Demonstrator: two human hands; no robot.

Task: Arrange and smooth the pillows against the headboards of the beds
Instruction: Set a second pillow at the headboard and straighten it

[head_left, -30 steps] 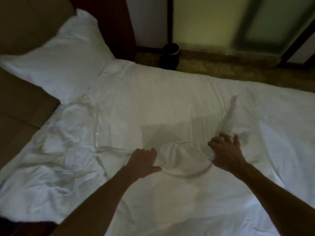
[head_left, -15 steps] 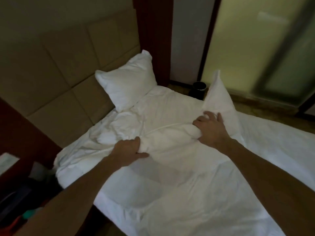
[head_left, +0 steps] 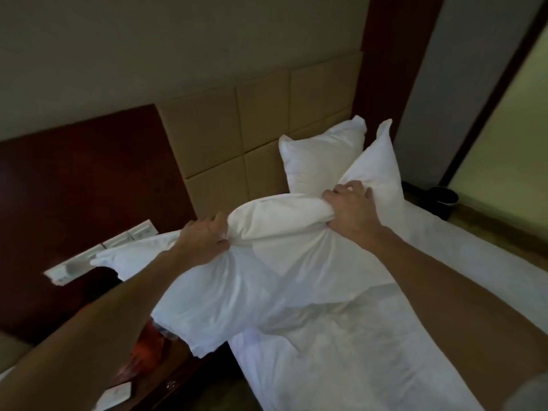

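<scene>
I hold a limp white pillow (head_left: pixel 267 262) in the air above the bed's head end. My left hand (head_left: pixel 204 237) grips a bunch of its cover on the left. My right hand (head_left: pixel 353 213) grips another bunch on the right, and one corner sticks up behind that hand. A second white pillow (head_left: pixel 317 155) leans upright against the tan padded headboard (head_left: pixel 261 126) at the far side of the bed (head_left: pixel 385 351). The held pillow hangs partly over the gap beside the bed.
A dark wooden panel (head_left: pixel 83 188) with a white switch strip (head_left: pixel 100 250) is on the wall to the left. Below it a nightstand (head_left: pixel 142 375) carries a card and red items. A dark bin (head_left: pixel 443 200) stands on the floor beyond the bed, near a frosted glass wall.
Both hands have lifted the pillow off the bed and carried it left and up toward the headboard. My view has swung up and left, bringing the wooden panel and nightstand into sight.
</scene>
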